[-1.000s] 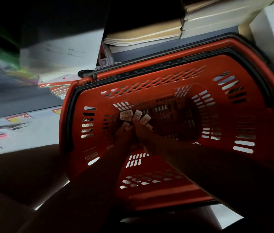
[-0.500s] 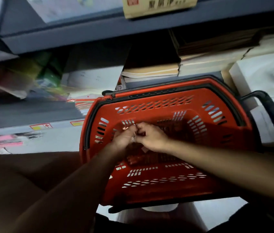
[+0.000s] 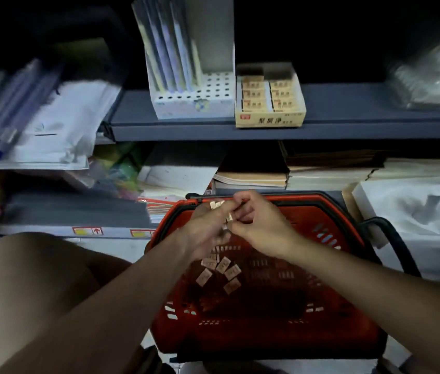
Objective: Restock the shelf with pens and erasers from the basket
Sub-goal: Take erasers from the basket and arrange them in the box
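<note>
A red plastic basket (image 3: 335, 306) sits on the floor below the shelves, with several small wrapped erasers (image 3: 221, 271) loose on its bottom. My left hand (image 3: 208, 228) and my right hand (image 3: 262, 225) meet above the basket's far rim, both pinching a small bunch of erasers (image 3: 217, 205) between the fingers. On the grey shelf (image 3: 348, 125) above stands a tan eraser box (image 3: 270, 103) partly filled with rows of erasers. To its left is a white pen display box (image 3: 186, 85) holding several pens.
Stacks of notebooks and paper (image 3: 251, 176) fill the lower shelf behind the basket. Plastic-wrapped stationery (image 3: 38, 125) lies on the left, a white bag (image 3: 424, 211) on the right. The basket's black handle (image 3: 391, 238) hangs right. My bare knee (image 3: 30, 279) is at lower left.
Both hands rose from the basket's bottom to above its far rim, carrying erasers. The camera tilted up, bringing the shelf with the eraser box and pen display into view.
</note>
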Tool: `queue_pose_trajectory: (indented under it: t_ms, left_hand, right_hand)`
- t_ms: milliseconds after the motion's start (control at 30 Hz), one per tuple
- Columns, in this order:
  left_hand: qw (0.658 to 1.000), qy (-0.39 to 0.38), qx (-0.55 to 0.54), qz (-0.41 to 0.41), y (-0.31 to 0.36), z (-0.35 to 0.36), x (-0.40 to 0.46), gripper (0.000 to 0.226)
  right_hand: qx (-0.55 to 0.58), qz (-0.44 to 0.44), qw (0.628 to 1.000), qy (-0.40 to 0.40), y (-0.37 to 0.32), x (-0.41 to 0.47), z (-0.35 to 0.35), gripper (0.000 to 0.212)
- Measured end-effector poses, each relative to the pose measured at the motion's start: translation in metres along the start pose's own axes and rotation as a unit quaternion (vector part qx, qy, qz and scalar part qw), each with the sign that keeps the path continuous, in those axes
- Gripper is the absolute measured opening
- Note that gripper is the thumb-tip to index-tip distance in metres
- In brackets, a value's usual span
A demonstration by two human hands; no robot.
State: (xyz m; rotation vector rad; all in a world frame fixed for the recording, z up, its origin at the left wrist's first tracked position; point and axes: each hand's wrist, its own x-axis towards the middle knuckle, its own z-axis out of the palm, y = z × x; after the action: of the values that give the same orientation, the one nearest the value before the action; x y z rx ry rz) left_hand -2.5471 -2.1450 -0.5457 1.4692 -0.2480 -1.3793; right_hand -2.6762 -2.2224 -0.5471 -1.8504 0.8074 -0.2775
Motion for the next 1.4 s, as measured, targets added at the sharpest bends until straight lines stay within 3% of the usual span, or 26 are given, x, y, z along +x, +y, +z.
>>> queue_pose_trajectory:
  t_ms: [267,467,600,900,1033,1133,1400]
  left_hand:
    - [0.989,-0.046,0.087,0.111,0.06,0.016,-0.037,0.022]
    - [0.979,-0.089,0.081,0.166,0.104,0.021,-0.055,0.012]
    - [0.973,-0.12,0.075,0.182,0.131,0.019,-0.062,0.028]
    - [0.965,-0.098,0.073,0.23,0.177,0.019,-0.046,0.033]
    - [0.957,-0.069,0.115,0.258,0.201,0.032,-0.043,0.017]
    - [0.943,-0.062,0.169,0.281,0.218,0.046,-0.036,0.017]
    - [0.943,-0.064,0.144,0.292,0.216,0.06,-0.009,0.02]
  right_hand:
    - [-0.012,-0.079,0.994,0.075,-0.055,-0.014,-0.04,0.044]
    - [-0.075,-0.175,0.974,0.122,-0.09,-0.012,-0.07,0.046]
    - [-0.11,-0.217,0.96,0.137,-0.112,-0.006,-0.089,0.045]
    - [-0.202,-0.309,0.915,0.165,-0.136,0.033,-0.121,0.047]
    - [-0.209,-0.34,0.904,0.152,-0.14,0.044,-0.133,0.063]
    - [-0.187,-0.368,0.9,0.144,-0.14,0.055,-0.142,0.071]
    - [-0.189,-0.364,0.885,0.223,-0.129,0.076,-0.164,0.049]
